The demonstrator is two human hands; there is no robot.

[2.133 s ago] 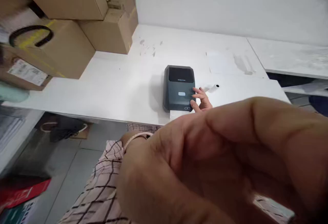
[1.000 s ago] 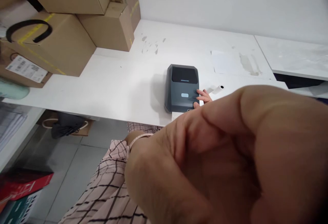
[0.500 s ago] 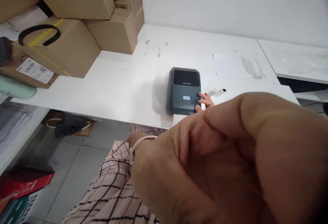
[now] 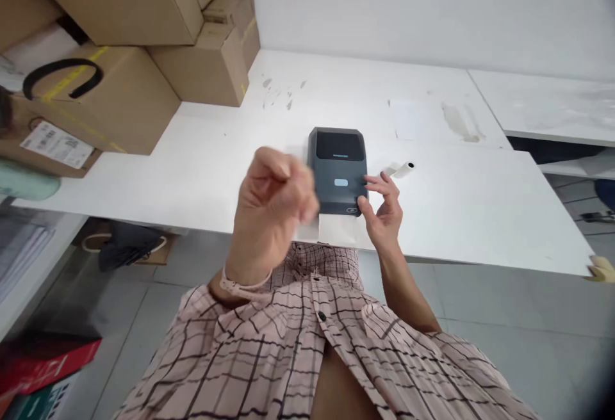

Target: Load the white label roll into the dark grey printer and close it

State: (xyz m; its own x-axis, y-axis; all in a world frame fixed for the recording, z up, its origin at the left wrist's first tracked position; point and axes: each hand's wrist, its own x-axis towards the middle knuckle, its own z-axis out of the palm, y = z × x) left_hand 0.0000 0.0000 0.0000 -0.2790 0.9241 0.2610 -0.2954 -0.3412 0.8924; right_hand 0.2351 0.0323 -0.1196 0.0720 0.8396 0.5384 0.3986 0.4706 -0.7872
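Observation:
A dark grey label printer with a light button stands near the front edge of the white table. From its front comes a strip of white paper lying toward the edge. My right hand touches the printer's right side, fingers apart and thumb at its front corner. Left of the printer, my left hand is raised in the air, its fingers curled in and slightly smeared by motion; nothing shows in them. Just beyond my right hand lies a small white roll.
Cardboard boxes are stacked at the table's back left, one with a black curved band on top. A pale sheet lies toward the back right of the table. A red box is low on the left.
My left hand has moved away from close before the camera, down and left to beside the printer. The view has shifted a little; my right hand stays at the printer and now shows fully.

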